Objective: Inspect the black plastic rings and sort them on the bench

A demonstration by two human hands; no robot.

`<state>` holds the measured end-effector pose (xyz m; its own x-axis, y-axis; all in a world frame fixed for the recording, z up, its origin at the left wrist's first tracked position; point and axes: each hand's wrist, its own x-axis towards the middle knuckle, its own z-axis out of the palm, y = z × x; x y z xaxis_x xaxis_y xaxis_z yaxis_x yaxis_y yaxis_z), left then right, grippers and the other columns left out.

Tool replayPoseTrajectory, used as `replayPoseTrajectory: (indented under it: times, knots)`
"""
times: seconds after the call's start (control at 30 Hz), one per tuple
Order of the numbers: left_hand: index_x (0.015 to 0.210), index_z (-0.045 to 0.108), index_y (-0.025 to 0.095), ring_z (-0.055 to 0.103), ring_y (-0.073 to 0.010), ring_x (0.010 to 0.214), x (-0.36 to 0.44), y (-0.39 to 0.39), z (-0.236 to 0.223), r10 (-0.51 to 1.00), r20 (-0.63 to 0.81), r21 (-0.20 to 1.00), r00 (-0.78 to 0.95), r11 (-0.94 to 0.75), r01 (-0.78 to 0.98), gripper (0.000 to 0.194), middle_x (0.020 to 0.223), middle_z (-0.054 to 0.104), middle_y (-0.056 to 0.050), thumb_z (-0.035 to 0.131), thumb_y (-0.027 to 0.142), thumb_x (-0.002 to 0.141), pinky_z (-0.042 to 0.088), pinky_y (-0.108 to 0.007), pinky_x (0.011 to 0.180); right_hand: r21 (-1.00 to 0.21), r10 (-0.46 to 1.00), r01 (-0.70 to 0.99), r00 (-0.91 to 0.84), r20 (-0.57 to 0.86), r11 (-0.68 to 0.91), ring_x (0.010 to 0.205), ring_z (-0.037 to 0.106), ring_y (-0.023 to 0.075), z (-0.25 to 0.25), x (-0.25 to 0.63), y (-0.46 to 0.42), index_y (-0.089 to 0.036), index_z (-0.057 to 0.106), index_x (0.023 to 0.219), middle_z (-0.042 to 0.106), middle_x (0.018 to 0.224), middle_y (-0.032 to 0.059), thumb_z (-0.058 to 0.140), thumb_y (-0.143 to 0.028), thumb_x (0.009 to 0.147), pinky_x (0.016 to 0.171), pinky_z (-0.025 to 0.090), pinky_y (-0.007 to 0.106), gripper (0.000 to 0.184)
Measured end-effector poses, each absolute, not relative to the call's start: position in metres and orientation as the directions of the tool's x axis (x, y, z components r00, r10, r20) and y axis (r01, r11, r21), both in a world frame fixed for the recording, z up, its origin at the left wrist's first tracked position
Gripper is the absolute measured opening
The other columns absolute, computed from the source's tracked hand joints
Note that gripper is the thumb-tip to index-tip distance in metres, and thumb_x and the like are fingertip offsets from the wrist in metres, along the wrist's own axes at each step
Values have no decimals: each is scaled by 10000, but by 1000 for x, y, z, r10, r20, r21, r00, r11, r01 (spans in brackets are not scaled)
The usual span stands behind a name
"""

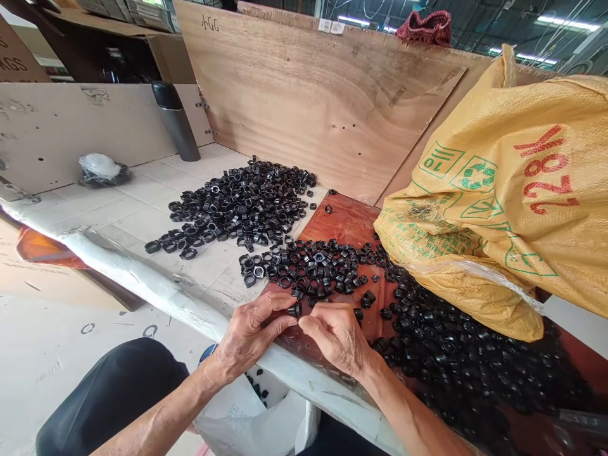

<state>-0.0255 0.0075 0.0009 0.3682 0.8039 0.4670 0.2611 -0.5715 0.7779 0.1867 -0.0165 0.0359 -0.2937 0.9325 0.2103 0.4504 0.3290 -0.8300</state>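
My left hand (pixel 256 326) pinches a small black plastic cap (pixel 295 310) between thumb and fingers, above the table's front edge. Close by on the right, my right hand (pixel 335 332) has its thumb and curled fingers pressed together at the cap's side; whether something is in them is hidden. Just beyond both hands lies a pile of black plastic rings (pixel 318 266) on a reddish-brown board (pixel 346 218). A larger heap of similar rings (pixel 247 199) sits farther back on the left. To the right of my right hand spread many small black parts (pixel 456 354).
A yellow woven sack (pixel 503 177) leans over the parts at right. Wooden panels (pixel 304 88) wall the back. A dark bottle (pixel 175 120) and a plastic-wrapped bundle (pixel 102 168) stand at left. Below the padded table edge (pixel 156 288) hangs a white bag (pixel 256 418).
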Motion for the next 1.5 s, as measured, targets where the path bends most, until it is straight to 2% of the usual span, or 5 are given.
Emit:
replayPoseTrajectory:
  times: [0.4,0.73,0.93,1.13,1.5]
  knots:
    - [1209,686,273,752,-226,1090,-25,8,2,759,513,737,400,-629,248,244,1161,779,-57,670,314,968,639,-326,913,-906,958,351,-241,157,237,636,651,151,37,184,-18,-202,642,989,667,733,-1,619,-300,941,603,506,242,112]
    - [1350,564,252,732,-217,1082,-40,-53,-7,697,571,521,433,-716,465,408,1205,732,-102,600,101,973,607,-315,950,-958,906,284,-411,-100,24,552,646,148,47,173,-34,-225,628,892,647,619,-42,643,-207,892,523,465,220,23]
    - [1089,680,244,750,-246,867,-56,-31,28,821,355,591,447,-568,573,337,1077,711,-84,727,499,873,632,-326,724,-710,956,640,-207,209,294,628,584,146,45,206,-10,-209,602,758,629,685,-15,642,-236,909,594,424,243,158]
    - [1044,679,252,720,-231,793,-44,19,2,870,383,443,311,-469,764,163,904,680,-27,699,308,892,593,-319,667,-467,958,842,-193,210,272,739,626,185,38,219,-1,-219,648,1011,635,877,20,743,-168,832,675,478,279,209]
    - [1213,687,259,720,-198,1088,-36,14,4,813,420,660,403,-579,479,344,1214,704,-56,569,132,915,603,-293,909,-397,907,816,-380,181,421,841,636,210,23,191,-10,-210,663,1192,565,1056,71,767,-342,888,748,537,316,347]
